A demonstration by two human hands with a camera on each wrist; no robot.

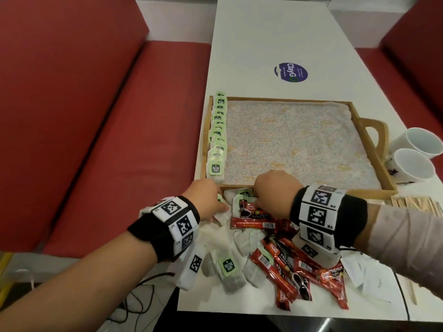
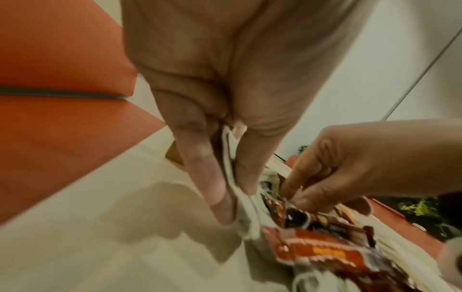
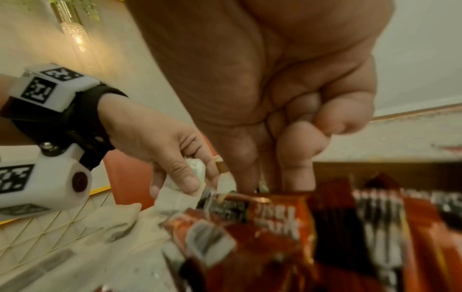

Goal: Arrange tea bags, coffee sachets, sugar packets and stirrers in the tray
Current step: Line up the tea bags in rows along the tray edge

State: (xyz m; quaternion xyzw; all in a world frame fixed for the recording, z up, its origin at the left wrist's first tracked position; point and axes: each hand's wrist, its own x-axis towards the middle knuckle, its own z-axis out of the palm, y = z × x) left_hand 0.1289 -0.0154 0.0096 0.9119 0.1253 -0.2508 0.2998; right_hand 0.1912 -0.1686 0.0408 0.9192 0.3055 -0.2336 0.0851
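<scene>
The left hand [image 1: 207, 202] pinches a tea bag [image 2: 240, 207] just outside the near-left corner of the tray [image 1: 366, 192], while the right hand [image 1: 275, 190] picks with curled fingers among the tea bags beside it; whether it grips one cannot be told. One row of tea bags [image 1: 218, 135] lines the tray's left wall. Coffee sachets [image 1: 287, 267], more tea bags and stirrers [image 1: 417, 204] wait on the table [image 1: 275, 32]; sugar packets are not clearly identifiable.

tea bags [image 1: 217, 130] in tray [image 1: 370, 190] — sachets [image 1: 285, 257] before it
</scene>
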